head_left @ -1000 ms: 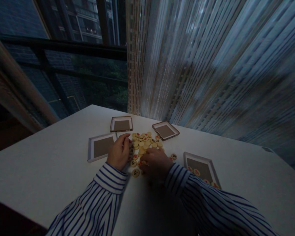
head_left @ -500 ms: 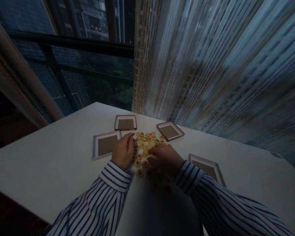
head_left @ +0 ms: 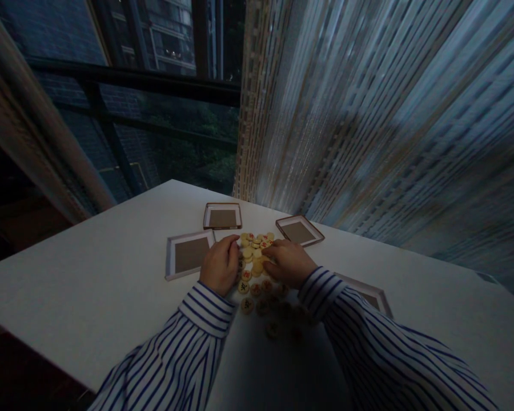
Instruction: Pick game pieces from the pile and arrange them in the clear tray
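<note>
A heap of round Chinese chess pieces (head_left: pixel 248 251) lies on the white table, some with red or black characters up and others showing plain backs. Beside the heap's left edge rests my left hand (head_left: pixel 220 264), upright on its side with loosely curved, open fingers. From the right, my right hand (head_left: pixel 290 264) reaches over the pieces. Its thumb and forefinger are apart, touching the heap, and no piece shows lifted in it. Nearer to me, several face-up pieces (head_left: pixel 247 305) are spread out, partly in my shadow.
Shallow box parts with grey-brown bottoms stand around the heap: a left tray (head_left: pixel 168 260), a back tray (head_left: pixel 223 228), a back-right tray (head_left: pixel 312 242) and a right tray (head_left: pixel 384 299), partly behind my sleeve. A string curtain (head_left: pixel 325 114) and window railing (head_left: pixel 145 83) lie beyond the table (head_left: pixel 103 274).
My right hand has shifted slightly up and left over the heap, its fingers spread more. More face-up pieces show below it. The whole view has shifted slightly.
</note>
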Action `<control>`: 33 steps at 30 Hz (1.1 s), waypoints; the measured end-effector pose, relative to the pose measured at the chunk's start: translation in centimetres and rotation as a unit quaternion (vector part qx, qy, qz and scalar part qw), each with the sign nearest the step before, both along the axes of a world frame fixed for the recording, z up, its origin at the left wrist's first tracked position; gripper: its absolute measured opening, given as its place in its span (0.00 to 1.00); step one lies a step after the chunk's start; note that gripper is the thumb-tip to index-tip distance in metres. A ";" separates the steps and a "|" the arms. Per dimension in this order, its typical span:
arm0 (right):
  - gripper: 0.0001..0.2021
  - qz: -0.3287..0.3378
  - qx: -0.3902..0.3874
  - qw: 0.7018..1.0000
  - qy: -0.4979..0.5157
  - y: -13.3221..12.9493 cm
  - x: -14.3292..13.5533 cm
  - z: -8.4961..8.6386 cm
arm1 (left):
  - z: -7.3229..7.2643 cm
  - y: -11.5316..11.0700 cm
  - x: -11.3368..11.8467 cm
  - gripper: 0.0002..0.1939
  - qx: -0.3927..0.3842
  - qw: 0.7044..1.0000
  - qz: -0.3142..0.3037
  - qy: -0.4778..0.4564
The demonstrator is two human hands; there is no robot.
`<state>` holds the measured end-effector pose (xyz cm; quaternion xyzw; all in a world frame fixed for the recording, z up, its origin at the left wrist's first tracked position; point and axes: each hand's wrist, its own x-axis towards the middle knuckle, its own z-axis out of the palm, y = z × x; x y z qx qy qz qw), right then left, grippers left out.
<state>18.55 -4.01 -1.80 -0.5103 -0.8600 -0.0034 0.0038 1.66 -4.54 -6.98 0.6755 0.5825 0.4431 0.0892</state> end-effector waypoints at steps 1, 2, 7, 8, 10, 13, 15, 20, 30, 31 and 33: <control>0.16 -0.001 -0.001 1.000 -0.005 0.0 -0.1 0.0 | 0.0 0.0 0.0 0.16 0.001 1.000 0.001 0.000; 0.16 -0.002 -0.003 1.000 -0.011 0.1 -0.2 -0.1 | 0.0 -0.1 0.0 0.16 0.001 1.000 0.002 -0.001; 0.16 -0.006 -0.016 1.000 -0.021 0.2 -0.4 -0.2 | 0.0 -0.1 0.0 0.16 0.003 1.000 0.004 0.000; 0.16 -0.007 -0.018 1.000 -0.018 0.2 -0.4 -0.3 | 0.0 -0.1 0.0 0.16 0.005 1.000 0.003 0.001; 0.16 -0.007 -0.016 1.000 -0.003 0.3 -0.3 -0.4 | 0.0 -0.1 0.0 0.16 0.011 1.000 0.001 0.002; 0.16 -0.003 -0.014 0.998 0.053 0.4 0.0 -0.6 | 0.0 -0.1 0.0 0.15 0.013 1.000 -0.001 0.000; 0.17 -0.014 -0.031 0.993 0.115 0.6 0.3 -0.8 | 0.1 -0.1 0.0 0.15 0.011 1.000 0.000 -0.002; 0.17 -0.080 -0.175 0.932 0.308 1.0 1.0 -1.2 | 0.2 -0.2 0.0 0.15 0.017 1.000 0.000 -0.005; 0.12 -0.153 -0.353 0.768 0.512 0.5 1.1 0.1 | -0.1 -0.1 0.0 0.16 0.017 1.000 -0.007 -0.008; 0.12 -0.155 -0.361 0.752 0.529 0.5 1.1 0.1 | -0.1 -0.1 0.0 0.16 0.017 1.000 -0.008 -0.008; 0.12 -0.158 -0.375 0.724 0.557 0.4 1.1 0.0 | 0.0 -0.2 0.0 0.16 0.016 1.000 -0.008 -0.008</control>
